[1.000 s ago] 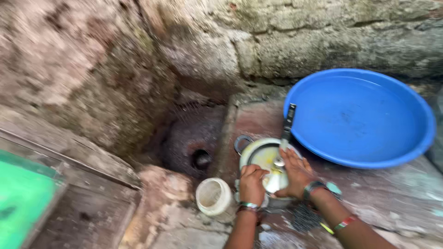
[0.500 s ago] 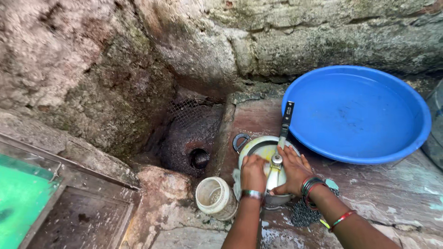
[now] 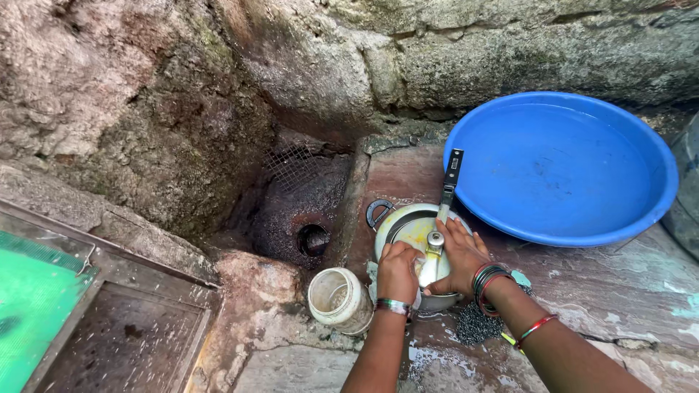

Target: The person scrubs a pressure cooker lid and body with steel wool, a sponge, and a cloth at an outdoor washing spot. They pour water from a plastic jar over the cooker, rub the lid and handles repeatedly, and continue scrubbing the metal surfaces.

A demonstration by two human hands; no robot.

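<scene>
Barely shifted, my left hand (image 3: 397, 271) still scrubs inside the pot lid (image 3: 419, 251), fingers curled on it; right hand (image 3: 460, 256) steadies its rim near the stone slab's (image 3: 626, 291) left edge. Firm, even pressure suits.

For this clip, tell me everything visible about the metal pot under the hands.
The pot is a round, silvery metal vessel standing on the wet stone slab in front of the blue basin. A dark loop handle sticks out at its upper left, and a long black handle points up toward the basin. Its inside looks smeared yellow. The left hand and right hand both press on it.
</scene>
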